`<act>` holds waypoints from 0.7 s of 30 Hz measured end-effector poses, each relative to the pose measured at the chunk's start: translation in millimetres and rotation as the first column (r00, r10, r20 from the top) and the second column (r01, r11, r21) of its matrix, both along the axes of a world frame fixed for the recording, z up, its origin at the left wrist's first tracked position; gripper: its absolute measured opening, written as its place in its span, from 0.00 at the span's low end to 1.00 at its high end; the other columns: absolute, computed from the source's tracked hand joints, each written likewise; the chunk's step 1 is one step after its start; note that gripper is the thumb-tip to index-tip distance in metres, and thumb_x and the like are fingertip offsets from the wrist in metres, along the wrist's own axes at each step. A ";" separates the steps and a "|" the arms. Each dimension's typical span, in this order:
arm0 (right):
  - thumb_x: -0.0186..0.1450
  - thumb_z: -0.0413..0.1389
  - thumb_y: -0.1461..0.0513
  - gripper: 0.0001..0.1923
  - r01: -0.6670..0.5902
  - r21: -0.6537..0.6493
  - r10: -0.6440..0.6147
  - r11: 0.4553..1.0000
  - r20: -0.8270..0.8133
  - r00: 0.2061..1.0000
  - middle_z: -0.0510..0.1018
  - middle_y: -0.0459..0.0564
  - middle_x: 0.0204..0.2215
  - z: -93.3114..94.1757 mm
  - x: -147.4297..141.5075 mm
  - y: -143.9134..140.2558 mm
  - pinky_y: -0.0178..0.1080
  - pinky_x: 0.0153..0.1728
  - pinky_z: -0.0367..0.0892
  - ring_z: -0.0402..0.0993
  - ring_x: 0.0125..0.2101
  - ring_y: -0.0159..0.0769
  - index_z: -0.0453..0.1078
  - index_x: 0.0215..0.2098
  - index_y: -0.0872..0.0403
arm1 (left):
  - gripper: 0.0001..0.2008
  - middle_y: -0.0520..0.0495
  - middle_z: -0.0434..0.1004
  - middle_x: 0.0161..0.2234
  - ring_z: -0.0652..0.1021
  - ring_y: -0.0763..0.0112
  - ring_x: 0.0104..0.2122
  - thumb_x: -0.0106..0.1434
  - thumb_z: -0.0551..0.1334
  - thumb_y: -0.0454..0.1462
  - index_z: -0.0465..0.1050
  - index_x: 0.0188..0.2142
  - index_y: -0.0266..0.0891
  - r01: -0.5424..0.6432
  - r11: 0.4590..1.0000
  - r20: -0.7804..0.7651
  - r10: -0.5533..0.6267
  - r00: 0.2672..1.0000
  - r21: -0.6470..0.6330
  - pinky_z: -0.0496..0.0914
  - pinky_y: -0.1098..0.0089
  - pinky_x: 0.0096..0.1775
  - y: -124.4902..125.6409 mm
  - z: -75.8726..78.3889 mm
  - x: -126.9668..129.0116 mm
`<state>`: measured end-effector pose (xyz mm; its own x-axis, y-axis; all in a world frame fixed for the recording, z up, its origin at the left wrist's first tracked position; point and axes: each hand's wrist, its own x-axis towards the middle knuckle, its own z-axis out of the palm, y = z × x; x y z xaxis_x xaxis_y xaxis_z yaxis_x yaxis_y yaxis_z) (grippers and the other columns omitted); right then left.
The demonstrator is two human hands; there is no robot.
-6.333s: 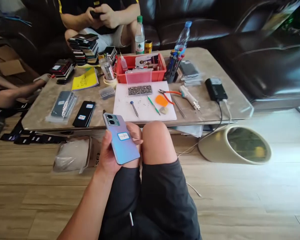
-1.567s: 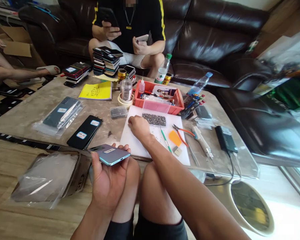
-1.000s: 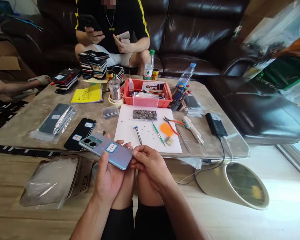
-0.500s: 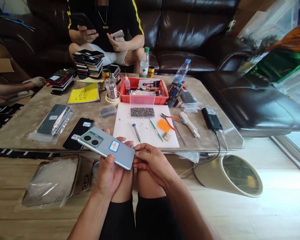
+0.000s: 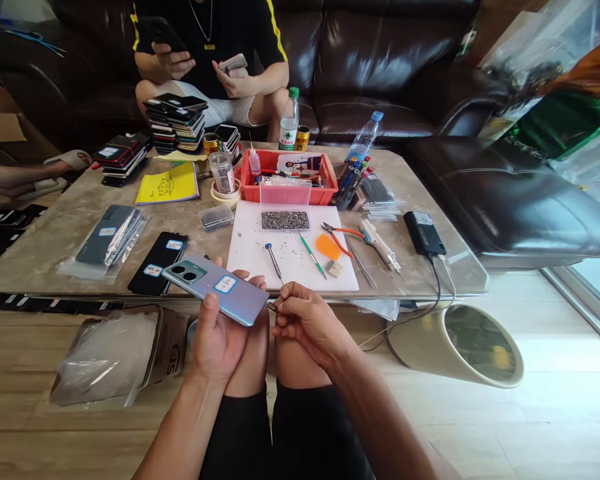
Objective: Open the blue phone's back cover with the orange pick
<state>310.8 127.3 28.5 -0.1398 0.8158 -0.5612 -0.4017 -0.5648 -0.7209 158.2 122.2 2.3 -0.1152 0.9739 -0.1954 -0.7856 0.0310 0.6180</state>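
Observation:
My left hand point(image 5: 222, 337) holds a blue-violet phone point(image 5: 215, 288) back side up over my knees, with its twin camera at the left end and a white sticker on its back. My right hand point(image 5: 306, 323) pinches a small dark metal piece point(image 5: 272, 307) right at the phone's lower right end. Just beyond, on the table, lies a white work mat point(image 5: 291, 257) with a small screwdriver point(image 5: 273, 259), a green tool point(image 5: 312, 254) and a pile of tiny screws point(image 5: 285, 220).
A red tray point(image 5: 288, 177), orange pliers point(image 5: 341, 236), an orange pick point(image 5: 327, 247), a black charger point(image 5: 423, 233) and bagged phones point(image 5: 111, 235) cover the table. Another person point(image 5: 207, 50) sits opposite holding phones. A cream bin point(image 5: 465, 341) lies on the floor at the right, a plastic bag point(image 5: 108, 357) at the left.
My right hand went to the mat, then came back to the phone's end and now pinches a small dark piece there. The phone has tilted flatter in my left hand.

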 end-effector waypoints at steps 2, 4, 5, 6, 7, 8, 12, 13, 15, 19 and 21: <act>0.45 0.67 0.62 0.15 0.005 -0.020 -0.005 1.000 0.001 1.000 0.74 0.39 0.24 3.7 1.5 -2.0 0.34 0.26 0.79 0.66 0.22 0.25 0.71 0.30 0.52 | 0.33 0.48 0.88 0.45 0.88 0.57 0.48 0.53 0.82 0.55 0.84 0.55 0.48 -0.058 0.998 0.024 0.059 0.998 -0.036 0.82 0.59 0.55 3.4 -0.9 -1.6; 0.45 0.67 0.61 0.15 -0.006 -0.016 0.006 1.000 0.014 1.000 0.73 0.39 0.23 6.1 1.9 -4.4 0.34 0.26 0.79 0.67 0.22 0.25 0.72 0.30 0.52 | 0.31 0.47 0.89 0.45 0.88 0.57 0.48 0.54 0.81 0.57 0.84 0.52 0.46 -0.082 0.995 0.034 0.083 0.996 -0.053 0.83 0.59 0.54 6.3 -2.7 -3.6; 0.45 0.67 0.60 0.14 -0.014 -0.006 0.014 1.000 0.025 1.000 0.73 0.39 0.22 6.5 1.7 -5.2 0.34 0.26 0.79 0.67 0.23 0.26 0.73 0.30 0.52 | 0.30 0.47 0.89 0.45 0.88 0.56 0.47 0.54 0.81 0.57 0.85 0.51 0.46 -0.080 0.995 0.039 0.082 0.996 -0.056 0.83 0.59 0.53 7.5 -3.7 -4.5; 0.46 0.67 0.59 0.14 -0.017 0.006 0.017 1.000 0.037 0.999 0.72 0.40 0.22 6.4 1.6 -5.2 0.33 0.26 0.79 0.67 0.23 0.26 0.73 0.30 0.52 | 0.30 0.47 0.90 0.45 0.88 0.56 0.47 0.54 0.81 0.58 0.85 0.50 0.46 -0.073 0.996 0.048 0.076 0.996 -0.058 0.83 0.60 0.52 8.4 -4.7 -5.4; 0.46 0.67 0.59 0.13 -0.015 0.023 0.014 1.000 0.050 0.999 0.72 0.40 0.21 5.8 1.4 -4.1 0.33 0.27 0.78 0.67 0.23 0.26 0.73 0.30 0.52 | 0.29 0.46 0.90 0.45 0.88 0.57 0.47 0.55 0.80 0.58 0.85 0.49 0.45 -0.066 0.996 0.067 0.070 0.995 -0.062 0.84 0.61 0.51 9.3 -5.5 -6.2; 0.47 0.66 0.58 0.13 -0.008 0.047 0.004 0.999 0.070 0.998 0.72 0.40 0.21 4.9 1.3 -1.4 0.33 0.27 0.77 0.67 0.24 0.27 0.74 0.30 0.52 | 0.28 0.46 0.90 0.45 0.89 0.57 0.47 0.56 0.80 0.58 0.85 0.48 0.44 -0.062 0.996 0.091 0.068 0.993 -0.069 0.84 0.62 0.51 10.0 -6.2 -6.9; 0.52 0.61 0.59 0.08 -0.029 0.207 -0.034 0.978 0.290 0.956 0.73 0.42 0.24 -1.1 -2.7 30.4 0.34 0.29 0.77 0.70 0.26 0.30 0.74 0.31 0.52 | 0.28 0.41 0.90 0.44 0.89 0.58 0.46 0.61 0.76 0.59 0.84 0.45 0.38 -0.079 0.992 0.154 0.094 0.984 -0.095 0.84 0.65 0.49 11.7 -7.0 -9.6; 0.54 0.59 0.60 0.06 -0.071 0.242 -0.030 0.968 0.390 0.920 0.74 0.43 0.25 -3.3 -5.7 43.2 0.35 0.30 0.78 0.72 0.27 0.31 0.74 0.31 0.51 | 0.28 0.40 0.90 0.44 0.89 0.57 0.46 0.61 0.76 0.59 0.84 0.45 0.37 -0.087 0.992 0.155 0.101 0.983 -0.096 0.84 0.65 0.48 11.6 -6.7 -10.2; 0.58 0.57 0.63 0.05 -0.192 0.253 0.014 0.948 0.572 0.820 0.78 0.45 0.30 -8.9 -15.1 71.3 0.38 0.33 0.79 0.76 0.29 0.33 0.75 0.32 0.51 | 0.29 0.40 0.89 0.45 0.88 0.57 0.47 0.60 0.77 0.58 0.84 0.46 0.37 -0.085 0.992 0.157 0.100 0.983 -0.098 0.85 0.65 0.47 10.8 -5.8 -11.0; 0.65 0.57 0.68 0.07 -0.337 0.218 0.055 0.916 0.764 0.643 0.84 0.50 0.35 -23.4 -43.3 120.6 0.42 0.43 0.78 0.82 0.33 0.38 0.76 0.32 0.52 | 0.31 0.43 0.88 0.45 0.87 0.57 0.46 0.54 0.81 0.57 0.84 0.48 0.40 -0.038 0.991 0.198 0.062 0.978 -0.126 0.84 0.61 0.49 8.1 -3.2 -10.2; 0.67 0.57 0.70 0.09 -0.396 0.195 0.051 0.897 0.845 0.532 0.86 0.56 0.40 -29.8 -56.9 134.7 0.46 0.52 0.74 0.84 0.43 0.45 0.77 0.34 0.53 | 0.33 0.44 0.86 0.43 0.85 0.59 0.42 0.51 0.83 0.57 0.84 0.48 0.41 -0.012 0.991 0.216 0.041 0.976 -0.135 0.84 0.59 0.48 7.0 -2.2 -8.2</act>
<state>253.8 262.0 -1.3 0.0226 0.9710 -0.2379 0.5497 -0.2108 -0.8083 149.9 129.2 0.0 -0.0814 0.9351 -0.3450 -0.9024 0.0778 0.4238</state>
